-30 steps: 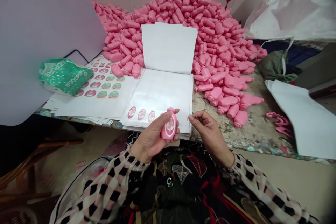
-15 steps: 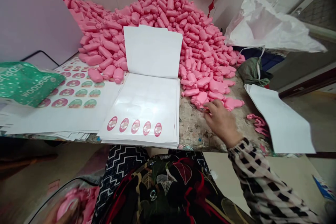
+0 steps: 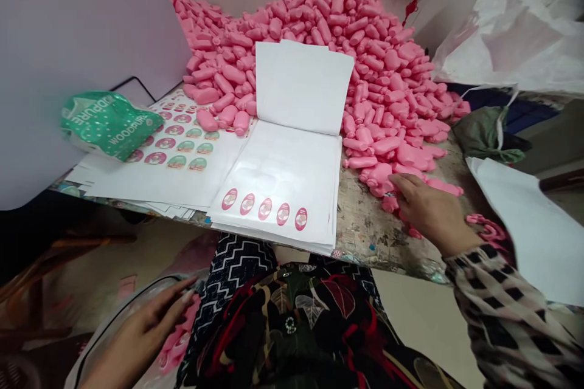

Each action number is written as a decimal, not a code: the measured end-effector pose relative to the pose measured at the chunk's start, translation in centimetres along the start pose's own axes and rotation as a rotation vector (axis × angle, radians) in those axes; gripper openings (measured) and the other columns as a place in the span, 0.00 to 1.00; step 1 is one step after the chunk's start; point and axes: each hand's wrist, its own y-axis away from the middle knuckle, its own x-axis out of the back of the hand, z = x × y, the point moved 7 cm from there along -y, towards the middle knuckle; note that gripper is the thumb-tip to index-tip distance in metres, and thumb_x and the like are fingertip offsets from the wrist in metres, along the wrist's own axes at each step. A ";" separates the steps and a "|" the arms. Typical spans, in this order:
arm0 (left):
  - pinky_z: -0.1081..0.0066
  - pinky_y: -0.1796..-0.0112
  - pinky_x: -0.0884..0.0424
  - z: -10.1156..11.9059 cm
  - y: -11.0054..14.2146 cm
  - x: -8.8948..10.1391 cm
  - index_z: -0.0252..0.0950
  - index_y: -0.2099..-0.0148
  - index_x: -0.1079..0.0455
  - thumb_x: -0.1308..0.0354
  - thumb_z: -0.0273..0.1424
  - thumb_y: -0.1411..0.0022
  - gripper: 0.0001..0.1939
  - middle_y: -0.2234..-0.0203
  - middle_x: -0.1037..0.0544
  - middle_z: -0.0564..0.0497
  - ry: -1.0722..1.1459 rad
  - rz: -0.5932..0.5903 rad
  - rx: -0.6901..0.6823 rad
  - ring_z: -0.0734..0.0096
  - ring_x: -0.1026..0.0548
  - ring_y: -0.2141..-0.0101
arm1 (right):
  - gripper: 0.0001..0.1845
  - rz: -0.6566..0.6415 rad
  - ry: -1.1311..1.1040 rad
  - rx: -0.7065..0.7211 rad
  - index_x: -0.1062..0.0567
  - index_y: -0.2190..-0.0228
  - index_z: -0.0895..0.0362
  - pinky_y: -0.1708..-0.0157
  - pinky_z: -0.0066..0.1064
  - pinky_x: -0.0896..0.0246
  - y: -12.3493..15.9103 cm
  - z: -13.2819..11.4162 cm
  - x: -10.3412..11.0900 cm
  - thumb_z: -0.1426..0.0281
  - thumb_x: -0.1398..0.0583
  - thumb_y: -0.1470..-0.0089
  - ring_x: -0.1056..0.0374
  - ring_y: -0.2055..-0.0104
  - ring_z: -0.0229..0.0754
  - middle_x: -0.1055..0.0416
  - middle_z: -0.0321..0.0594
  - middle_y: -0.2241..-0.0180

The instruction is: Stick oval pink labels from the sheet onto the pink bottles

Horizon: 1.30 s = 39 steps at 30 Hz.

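Observation:
At lower left, my left hand (image 3: 141, 331) is open, fingers stretched out over a clear plastic bag (image 3: 103, 340). Pink plastic bottles (image 3: 176, 340) show inside the bag, under the fingers. On the table's right side, my right hand (image 3: 426, 213) curls its fingers over a pink bottle (image 3: 414, 232) at the front edge of a big heap of pink bottles (image 3: 314, 18). Most of that bottle is hidden by the palm. A small greyish bit shows by the fingertips, too small to name.
A sticker sheet stack (image 3: 278, 164), its upper part folded up, lies at centre. More label sheets (image 3: 182, 179) and a green bag (image 3: 114, 127) are at left. Pink scraps (image 3: 488, 228), white paper (image 3: 529, 213) and a white plastic bag (image 3: 502, 42) are at right.
My left hand has let go of a pink bottle at the bag, opened, and risen. A pink bottle now shows under my right hand. The view has shifted left.

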 end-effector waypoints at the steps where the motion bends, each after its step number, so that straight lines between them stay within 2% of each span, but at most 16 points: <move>1: 0.66 0.60 0.26 2.2 -0.1 -0.4 0.42 0.55 0.25 0.42 0.46 0.48 0.21 0.63 0.19 0.50 0.181 -0.073 0.060 0.60 0.22 0.62 | 0.24 0.084 -0.074 0.029 0.34 0.45 0.55 0.73 0.37 0.39 0.5 -1.4 0.9 0.70 0.48 0.44 0.30 0.59 0.51 0.34 0.47 0.46; 3: 0.67 0.61 0.27 7.1 -0.2 -2.3 0.41 0.49 0.29 0.41 0.45 0.46 0.23 0.65 0.20 0.48 0.539 -0.281 0.122 0.65 0.23 0.66 | 0.25 0.244 -0.304 0.145 0.36 0.44 0.51 0.66 0.39 0.36 1.7 -5.2 2.7 0.70 0.48 0.43 0.32 0.53 0.50 0.34 0.44 0.45; 4: 0.68 0.63 0.27 9.6 -0.3 -3.5 0.40 0.48 0.30 0.42 0.46 0.44 0.24 0.66 0.21 0.46 0.751 -0.397 0.127 0.66 0.23 0.68 | 0.26 0.267 -0.442 0.260 0.37 0.43 0.49 0.61 0.39 0.35 2.4 -7.7 3.3 0.71 0.47 0.43 0.34 0.50 0.48 0.35 0.42 0.44; 7: 0.63 0.57 0.29 15.5 -0.3 -7.6 0.34 0.47 0.33 0.50 0.49 0.40 0.28 0.61 0.22 0.40 1.251 -0.790 0.208 0.64 0.24 0.62 | 0.27 0.194 -0.638 0.514 0.36 0.44 0.44 0.59 0.38 0.35 4.3 -14.7 4.4 0.74 0.47 0.45 0.31 0.55 0.43 0.38 0.38 0.42; 9: 0.63 0.58 0.29 17.7 -0.4 -9.5 0.32 0.50 0.32 0.53 0.49 0.37 0.27 0.61 0.23 0.40 1.425 -0.964 0.256 0.65 0.23 0.63 | 0.29 0.088 -0.674 0.635 0.37 0.43 0.44 0.61 0.36 0.35 5.4 -18.0 4.9 0.74 0.47 0.45 0.31 0.56 0.43 0.42 0.39 0.40; 12: 0.65 0.61 0.28 18.5 -0.8 -10.5 0.32 0.53 0.31 0.54 0.44 0.35 0.22 0.63 0.23 0.43 1.511 -1.025 0.294 0.67 0.23 0.64 | 0.31 -0.058 -0.798 0.655 0.38 0.43 0.46 0.60 0.35 0.36 6.0 -19.0 5.3 0.75 0.46 0.49 0.33 0.52 0.44 0.47 0.42 0.38; 15: 0.62 0.63 0.27 17.7 -1.0 -10.2 0.34 0.52 0.33 0.51 0.40 0.35 0.17 0.62 0.24 0.45 1.434 -0.972 0.292 0.64 0.23 0.64 | 0.29 -0.081 -1.020 0.475 0.37 0.44 0.49 0.57 0.33 0.37 5.1 -16.7 4.7 0.70 0.43 0.48 0.35 0.52 0.42 0.40 0.44 0.45; 17: 0.62 0.65 0.27 17.2 -1.3 -9.7 0.35 0.52 0.34 0.49 0.39 0.36 0.15 0.63 0.24 0.45 1.370 -0.909 0.269 0.64 0.23 0.67 | 0.20 -0.064 -1.090 0.291 0.32 0.48 0.51 0.59 0.31 0.38 4.0 -14.9 3.2 0.65 0.46 0.43 0.34 0.56 0.40 0.34 0.42 0.56; 19: 0.64 0.66 0.27 17.0 -1.7 -9.0 0.37 0.52 0.36 0.47 0.37 0.37 0.14 0.63 0.24 0.46 1.321 -0.828 0.218 0.67 0.23 0.69 | 0.16 -0.038 -1.038 0.126 0.27 0.55 0.52 0.62 0.30 0.40 3.2 -13.8 1.3 0.63 0.50 0.39 0.34 0.61 0.39 0.33 0.40 0.64; 21: 0.66 0.67 0.28 17.1 -2.1 -8.5 0.37 0.52 0.37 0.45 0.36 0.39 0.14 0.64 0.25 0.47 1.261 -0.759 0.161 0.69 0.24 0.69 | 0.16 -0.006 -0.913 0.034 0.25 0.59 0.52 0.64 0.30 0.42 2.6 -13.5 0.0 0.62 0.51 0.39 0.34 0.64 0.39 0.33 0.39 0.66; 23: 0.69 0.69 0.30 17.4 -2.7 -8.0 0.38 0.52 0.37 0.43 0.36 0.41 0.16 0.66 0.25 0.49 1.172 -0.674 0.100 0.71 0.26 0.71 | 0.14 0.026 -0.792 0.002 0.26 0.60 0.53 0.65 0.31 0.44 2.2 -13.8 -0.5 0.63 0.49 0.40 0.35 0.64 0.40 0.32 0.39 0.65; 25: 0.72 0.71 0.33 17.6 -3.5 -7.1 0.40 0.53 0.37 0.40 0.37 0.44 0.17 0.70 0.27 0.53 1.013 -0.520 -0.001 0.74 0.28 0.73 | 0.13 0.057 -0.699 -0.013 0.26 0.62 0.53 0.66 0.31 0.45 2.0 -14.1 -0.5 0.64 0.49 0.39 0.35 0.63 0.40 0.31 0.39 0.64; 28: 0.71 0.68 0.36 18.4 -4.6 -5.0 0.40 0.59 0.33 0.38 0.36 0.46 0.13 0.70 0.28 0.55 0.580 -0.185 -0.247 0.72 0.30 0.70 | 0.12 0.082 -0.594 0.002 0.27 0.64 0.54 0.67 0.31 0.47 1.8 -14.5 -0.2 0.65 0.50 0.39 0.35 0.62 0.40 0.31 0.39 0.64; 30: 0.69 0.65 0.38 19.3 -4.9 -4.4 0.41 0.61 0.32 0.41 0.36 0.44 0.09 0.67 0.27 0.54 0.254 -0.050 -0.380 0.68 0.30 0.66 | 0.12 0.087 -0.538 0.018 0.27 0.65 0.54 0.67 0.31 0.48 1.6 -14.7 0.0 0.65 0.49 0.39 0.35 0.63 0.40 0.31 0.39 0.65; 34: 0.68 0.69 0.43 20.2 -5.4 -5.4 0.42 0.59 0.34 0.47 0.37 0.40 0.08 0.68 0.26 0.51 -0.177 -0.041 -0.475 0.63 0.29 0.67 | 0.12 0.092 -0.438 0.043 0.27 0.65 0.55 0.68 0.31 0.49 1.4 -14.9 0.1 0.66 0.50 0.39 0.36 0.63 0.41 0.31 0.40 0.65; 39: 0.70 0.73 0.48 20.5 -5.7 -6.5 0.41 0.61 0.37 0.46 0.36 0.42 0.08 0.68 0.27 0.50 -0.357 -0.087 -0.515 0.64 0.30 0.69 | 0.12 0.080 -0.408 0.068 0.27 0.66 0.55 0.68 0.32 0.50 1.1 -15.0 0.3 0.67 0.49 0.39 0.36 0.63 0.41 0.31 0.40 0.66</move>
